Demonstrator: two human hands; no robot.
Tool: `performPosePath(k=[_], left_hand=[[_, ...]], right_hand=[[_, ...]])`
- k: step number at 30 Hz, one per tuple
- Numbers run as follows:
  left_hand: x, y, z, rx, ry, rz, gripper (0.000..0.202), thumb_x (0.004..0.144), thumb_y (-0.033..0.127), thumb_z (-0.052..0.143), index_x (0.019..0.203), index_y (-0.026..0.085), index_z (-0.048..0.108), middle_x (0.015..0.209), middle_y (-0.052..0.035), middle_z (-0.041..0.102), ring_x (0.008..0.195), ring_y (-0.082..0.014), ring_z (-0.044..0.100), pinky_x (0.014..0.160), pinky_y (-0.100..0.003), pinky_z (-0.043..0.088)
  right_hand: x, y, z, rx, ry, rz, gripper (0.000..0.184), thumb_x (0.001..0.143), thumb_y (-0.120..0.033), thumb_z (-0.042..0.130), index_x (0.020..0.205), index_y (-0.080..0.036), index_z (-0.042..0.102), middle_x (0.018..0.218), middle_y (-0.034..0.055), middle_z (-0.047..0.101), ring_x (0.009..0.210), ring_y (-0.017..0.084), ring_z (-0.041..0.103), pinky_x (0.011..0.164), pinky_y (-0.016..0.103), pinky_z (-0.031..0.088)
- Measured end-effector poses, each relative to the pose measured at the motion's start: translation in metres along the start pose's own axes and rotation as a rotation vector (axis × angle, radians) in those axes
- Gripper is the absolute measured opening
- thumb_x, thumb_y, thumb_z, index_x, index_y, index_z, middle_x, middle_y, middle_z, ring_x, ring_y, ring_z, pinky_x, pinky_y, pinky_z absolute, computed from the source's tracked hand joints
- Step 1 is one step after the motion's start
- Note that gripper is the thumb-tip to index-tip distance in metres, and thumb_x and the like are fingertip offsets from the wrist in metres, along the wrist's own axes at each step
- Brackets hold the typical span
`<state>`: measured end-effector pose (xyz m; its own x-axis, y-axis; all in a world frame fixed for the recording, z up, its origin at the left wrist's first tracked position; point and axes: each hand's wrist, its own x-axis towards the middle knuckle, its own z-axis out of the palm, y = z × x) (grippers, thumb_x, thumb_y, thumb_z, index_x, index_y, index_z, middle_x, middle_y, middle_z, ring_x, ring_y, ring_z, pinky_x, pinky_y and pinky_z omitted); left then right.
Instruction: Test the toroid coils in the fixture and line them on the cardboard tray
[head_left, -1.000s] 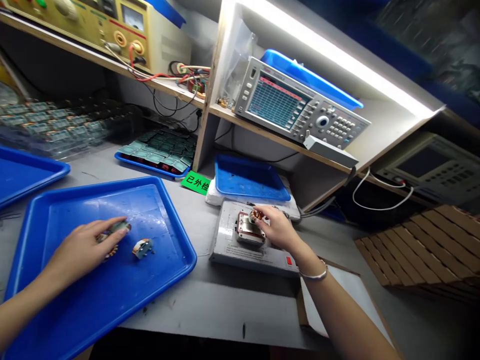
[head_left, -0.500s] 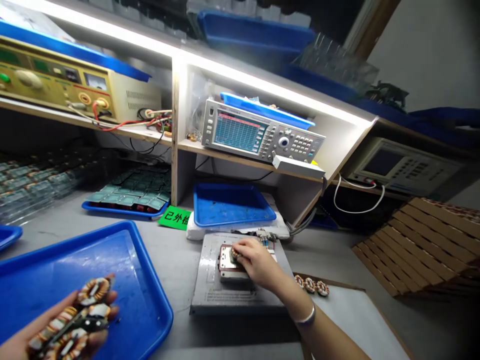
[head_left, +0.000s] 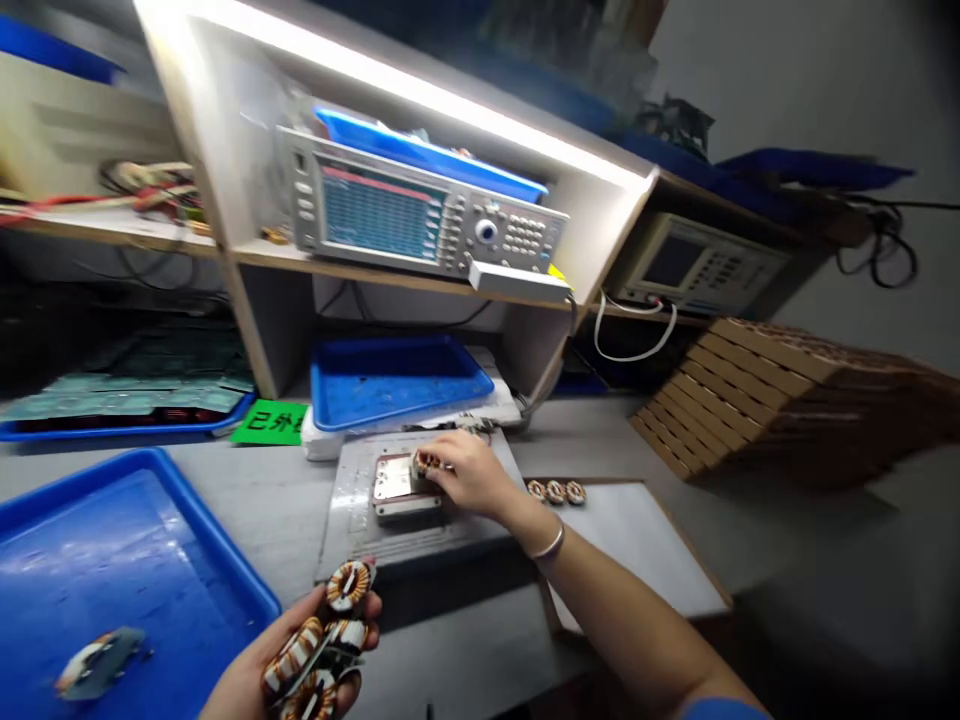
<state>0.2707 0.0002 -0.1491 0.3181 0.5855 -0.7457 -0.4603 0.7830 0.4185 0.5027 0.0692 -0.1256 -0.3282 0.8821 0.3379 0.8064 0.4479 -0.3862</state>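
My left hand (head_left: 300, 660) cradles several copper-wound toroidal coils (head_left: 349, 585) in its curled fingers, low in the view, right of the blue tray. My right hand (head_left: 469, 470) pinches one toroidal coil (head_left: 424, 463) at the metal-topped test fixture (head_left: 394, 482). That fixture sits on a grey metal box (head_left: 352, 540). Whether the coil's leads touch the fixture I cannot tell, as my fingers hide its lower side.
A blue tray (head_left: 180, 500) at left holds one loose coil piece (head_left: 101, 662). Three coils (head_left: 555, 491) sit on a white-lined carton (head_left: 637, 540) at right. Behind stand a meter with a screen (head_left: 382, 210), another blue tray (head_left: 397, 385) and stacked cardboard (head_left: 720, 400).
The view has swung to the right. My left hand has moved away from above the tray toward the metal box, and a coil piece now shows in the tray. My right hand stays at the fixture.
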Motion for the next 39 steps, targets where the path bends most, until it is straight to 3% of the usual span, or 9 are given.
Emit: performPosePath(k=[4,7,9,14,24,27,31,35,39], left_hand=[[0.011,-0.014,0.017,0.104,-0.014,-0.083,0.033,0.058,0.012,0.065,0.091,0.015,0.062,0.080,-0.0134,0.070,0.065,-0.0265,0.064,0.044,-0.033,0.052],[0.017,-0.023,0.031,0.147,-0.028,-0.141,0.038,0.057,0.012,0.067,0.094,0.013,0.062,0.083,-0.0148,0.069,0.065,-0.0262,0.064,0.045,-0.032,0.052],[0.019,-0.029,0.040,0.171,-0.010,-0.154,0.037,0.053,0.010,0.067,0.090,0.014,0.063,0.080,-0.0146,0.070,0.065,-0.0277,0.064,0.045,-0.033,0.053],[0.028,-0.041,0.053,0.234,-0.028,-0.181,0.037,0.051,0.009,0.068,0.087,0.016,0.064,0.079,-0.0132,0.070,0.065,-0.0281,0.065,0.042,-0.030,0.052],[0.037,-0.049,0.054,0.240,-0.039,-0.235,0.033,0.061,0.017,0.067,0.094,0.015,0.065,0.085,-0.0134,0.070,0.070,-0.0276,0.065,0.047,-0.032,0.052],[0.028,-0.049,0.060,0.256,-0.002,-0.199,0.033,0.063,0.017,0.066,0.097,0.016,0.064,0.089,-0.0137,0.069,0.071,-0.0265,0.065,0.048,-0.031,0.052],[0.023,-0.050,0.063,0.238,-0.143,-0.173,0.037,0.071,0.025,0.063,0.105,0.014,0.061,0.092,-0.0136,0.068,0.070,-0.0219,0.063,0.046,-0.027,0.048],[0.022,-0.050,0.057,0.208,-0.154,-0.138,0.027,0.073,0.025,0.060,0.098,0.014,0.063,0.083,-0.0110,0.068,0.065,-0.0191,0.062,0.047,-0.026,0.048],[0.020,-0.045,0.041,0.120,-0.138,-0.110,0.019,0.075,0.028,0.059,0.087,0.014,0.065,0.069,-0.0080,0.066,0.057,-0.0159,0.059,0.050,-0.027,0.048]], right_hand=[[-0.053,0.040,-0.062,0.044,0.169,0.206,0.030,0.079,-0.014,0.052,0.108,-0.020,0.056,0.105,0.0055,0.060,0.095,0.016,0.055,0.086,0.032,0.044],[-0.111,0.079,-0.101,-0.120,0.168,0.402,0.030,0.076,-0.010,0.051,0.104,-0.019,0.058,0.101,0.0071,0.060,0.094,0.018,0.055,0.083,0.034,0.045],[-0.147,0.103,-0.111,-0.223,0.131,0.500,0.029,0.075,-0.007,0.051,0.100,-0.017,0.060,0.099,0.0082,0.060,0.095,0.020,0.054,0.085,0.037,0.044],[-0.196,0.133,-0.101,-0.267,0.039,0.605,0.031,0.074,-0.002,0.050,0.100,-0.016,0.061,0.100,0.0082,0.061,0.096,0.019,0.054,0.088,0.035,0.043],[-0.203,0.150,-0.077,-0.285,0.065,0.566,0.036,0.076,-0.002,0.047,0.104,-0.018,0.061,0.100,0.0072,0.058,0.095,0.018,0.052,0.086,0.034,0.044],[-0.196,0.136,-0.082,-0.348,0.059,0.586,0.040,0.074,-0.003,0.049,0.110,-0.017,0.058,0.110,0.0105,0.055,0.103,0.023,0.050,0.090,0.040,0.042],[-0.154,0.068,-0.087,-0.215,0.171,0.450,0.040,0.081,-0.013,0.050,0.120,-0.020,0.051,0.117,0.0107,0.052,0.110,0.024,0.047,0.096,0.043,0.038],[-0.103,-0.016,-0.060,0.246,-0.096,0.148,0.043,0.080,-0.031,0.058,0.121,-0.023,0.048,0.114,0.0056,0.054,0.102,0.018,0.053,0.087,0.031,0.046],[-0.073,-0.052,-0.020,0.291,-0.277,0.074,0.036,0.076,-0.033,0.063,0.108,-0.018,0.057,0.097,0.0054,0.059,0.090,0.016,0.056,0.079,0.027,0.048]])
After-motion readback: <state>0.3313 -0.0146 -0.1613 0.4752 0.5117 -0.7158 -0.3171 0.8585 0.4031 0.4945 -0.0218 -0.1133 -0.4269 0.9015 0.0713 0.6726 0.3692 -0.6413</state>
